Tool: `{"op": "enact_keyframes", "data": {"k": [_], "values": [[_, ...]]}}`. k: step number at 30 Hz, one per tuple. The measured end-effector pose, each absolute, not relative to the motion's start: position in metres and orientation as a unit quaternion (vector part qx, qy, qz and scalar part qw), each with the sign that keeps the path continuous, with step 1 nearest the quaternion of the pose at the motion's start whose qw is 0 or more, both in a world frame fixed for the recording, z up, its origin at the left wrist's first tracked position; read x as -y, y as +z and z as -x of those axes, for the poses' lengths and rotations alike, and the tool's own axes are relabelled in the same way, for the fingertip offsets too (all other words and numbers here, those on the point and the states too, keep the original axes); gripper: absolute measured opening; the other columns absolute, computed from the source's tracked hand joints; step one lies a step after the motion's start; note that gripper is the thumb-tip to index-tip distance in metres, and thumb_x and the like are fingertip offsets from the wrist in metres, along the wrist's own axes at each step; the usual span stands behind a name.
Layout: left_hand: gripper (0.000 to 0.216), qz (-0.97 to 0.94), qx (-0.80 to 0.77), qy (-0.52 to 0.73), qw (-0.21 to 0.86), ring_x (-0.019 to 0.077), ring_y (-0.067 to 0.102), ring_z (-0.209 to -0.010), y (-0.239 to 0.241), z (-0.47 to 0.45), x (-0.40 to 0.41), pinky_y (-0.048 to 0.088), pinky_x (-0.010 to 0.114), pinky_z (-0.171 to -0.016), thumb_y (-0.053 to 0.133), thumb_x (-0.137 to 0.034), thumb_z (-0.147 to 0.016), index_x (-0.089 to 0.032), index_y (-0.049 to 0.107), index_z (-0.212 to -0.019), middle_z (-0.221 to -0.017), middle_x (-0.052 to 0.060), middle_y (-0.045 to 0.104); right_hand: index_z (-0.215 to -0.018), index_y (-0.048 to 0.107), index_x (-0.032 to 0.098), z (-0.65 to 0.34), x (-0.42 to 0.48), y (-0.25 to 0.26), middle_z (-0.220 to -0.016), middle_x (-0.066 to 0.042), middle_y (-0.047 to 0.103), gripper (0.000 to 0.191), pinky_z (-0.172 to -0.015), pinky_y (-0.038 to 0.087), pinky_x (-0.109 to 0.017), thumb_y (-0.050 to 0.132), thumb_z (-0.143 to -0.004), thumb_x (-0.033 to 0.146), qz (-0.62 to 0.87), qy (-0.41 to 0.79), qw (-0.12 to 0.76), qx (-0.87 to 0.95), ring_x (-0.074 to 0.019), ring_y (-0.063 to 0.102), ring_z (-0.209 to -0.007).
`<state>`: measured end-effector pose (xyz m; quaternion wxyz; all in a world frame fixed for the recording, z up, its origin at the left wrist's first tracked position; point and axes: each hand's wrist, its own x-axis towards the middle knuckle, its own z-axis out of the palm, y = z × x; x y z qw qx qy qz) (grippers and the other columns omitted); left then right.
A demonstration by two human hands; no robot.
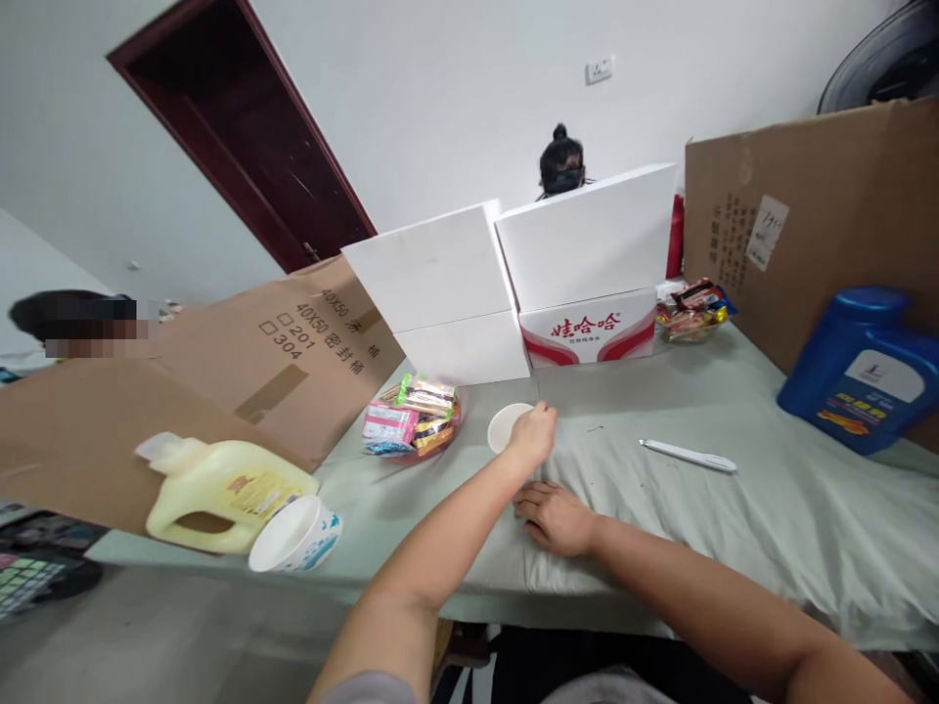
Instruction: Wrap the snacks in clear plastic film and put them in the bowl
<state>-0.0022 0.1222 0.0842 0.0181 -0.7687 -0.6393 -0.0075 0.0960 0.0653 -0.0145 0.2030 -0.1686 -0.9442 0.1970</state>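
Note:
My left hand (534, 435) reaches forward over the pale green cloth (770, 489) and rests beside a small white bowl (505, 424), fingers curled down onto the fabric. My right hand (556, 516) lies closer to me, fingers bent and pressed onto a fold of the same cloth. Whether either hand pinches the fabric is hidden. A white pen-like tool (688, 455) lies on the cloth to the right of both hands.
A plate of wrapped snacks (413, 418) sits left of the bowl. A yellow jug (220, 489) and a paper cup (295, 535) lie at the near left. A blue jug (866, 367) leans at the right. White boxes (514, 274) and cardboard walls (807, 205) ring the table; another person's head shows behind.

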Motion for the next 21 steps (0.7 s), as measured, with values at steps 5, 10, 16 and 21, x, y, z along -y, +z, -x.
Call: {"op": "enact_keyframes", "data": {"k": [5, 10, 16, 21], "values": [[0.026, 0.838, 0.545, 0.001, 0.021, 0.0197, 0.063, -0.091, 0.074, -0.066, -0.151, 0.049, 0.029, -0.079, 0.049, -0.004, -0.081, -0.015, 0.062, -0.100, -0.102, 0.009, 0.062, -0.101, 0.064, 0.019, -0.096, -0.068, -0.016, -0.109, -0.007, 0.069, 0.025, -0.093, 0.044, -0.036, 0.056, -0.077, 0.016, 0.176, 0.234, 0.230, 0.928, -0.0233, 0.060, -0.102], [0.025, 0.861, 0.506, -0.034, 0.044, 0.0219, 0.060, -0.100, 0.070, -0.095, -0.153, 0.049, 0.034, -0.084, 0.049, -0.019, -0.090, -0.017, 0.058, -0.113, -0.118, 0.011, 0.059, -0.102, 0.064, 0.022, -0.106, -0.072, -0.017, -0.103, -0.006, 0.070, 0.027, -0.088, 0.048, -0.034, 0.052, -0.080, 0.013, 0.205, 0.243, 0.252, 0.914, -0.0250, 0.061, -0.100], [0.041, 0.828, 0.471, -0.261, 0.156, 0.0295, 0.046, -0.122, 0.075, -0.039, -0.122, 0.038, 0.045, -0.102, 0.054, -0.041, -0.088, -0.018, 0.054, -0.122, -0.135, 0.014, 0.049, -0.099, 0.065, 0.020, -0.110, -0.080, -0.016, -0.109, -0.009, 0.067, 0.026, -0.092, 0.048, -0.041, 0.055, -0.077, 0.012, 0.204, 0.237, 0.269, 0.911, -0.0271, 0.059, -0.103], [0.030, 0.693, 0.535, -0.428, 0.224, 0.0280, 0.041, -0.127, 0.078, 0.094, -0.093, 0.030, 0.045, -0.108, 0.049, -0.033, -0.090, -0.017, 0.058, -0.114, -0.131, 0.015, 0.049, -0.096, 0.066, 0.018, -0.110, -0.081, -0.015, -0.106, -0.009, 0.067, 0.020, -0.094, 0.045, -0.040, 0.057, -0.079, 0.012, 0.199, 0.243, 0.263, 0.912, -0.0235, 0.056, -0.104]]}}
